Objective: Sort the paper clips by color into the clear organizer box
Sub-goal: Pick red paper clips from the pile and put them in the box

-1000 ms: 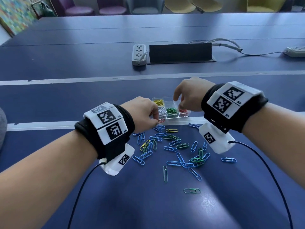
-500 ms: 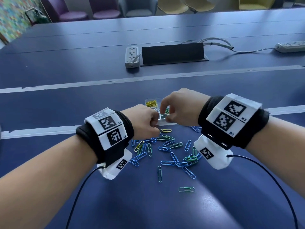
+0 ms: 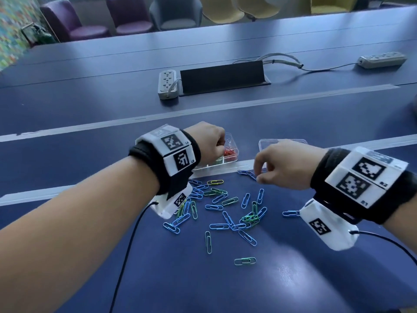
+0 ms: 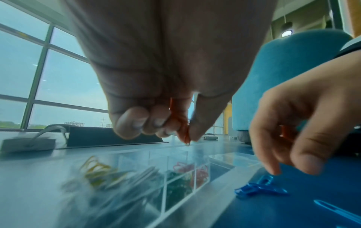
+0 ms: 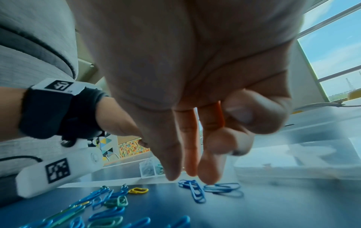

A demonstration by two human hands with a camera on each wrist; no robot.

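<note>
The clear organizer box (image 3: pixel 228 163) lies at the far edge of the clip pile, with yellow, silver, green and red clips in its compartments (image 4: pixel 166 177). My left hand (image 3: pixel 220 145) hovers over the red compartment, and thumb and fingers pinch a red paper clip (image 4: pixel 182 128). My right hand (image 3: pixel 257 175) is to the right of the box, its thumb and two fingers pointing down at a few blue clips (image 5: pixel 197 189). A red clip (image 5: pixel 219 114) shows tucked by its curled fingers. Loose blue, green and yellow clips (image 3: pixel 225 206) lie scattered in front.
The box's clear lid (image 3: pixel 266 143) lies behind my right hand. Farther back are a power strip (image 3: pixel 168 83), a black cable flap (image 3: pixel 223 75) and a second power strip (image 3: pixel 381 59). White tape lines (image 3: pixel 112 123) cross the blue table. Chairs stand beyond it.
Half a second ago both hands met at the box's near edge. Since then the left hand has moved over the box with the red clip, and the right hand has moved right to the blue clips.
</note>
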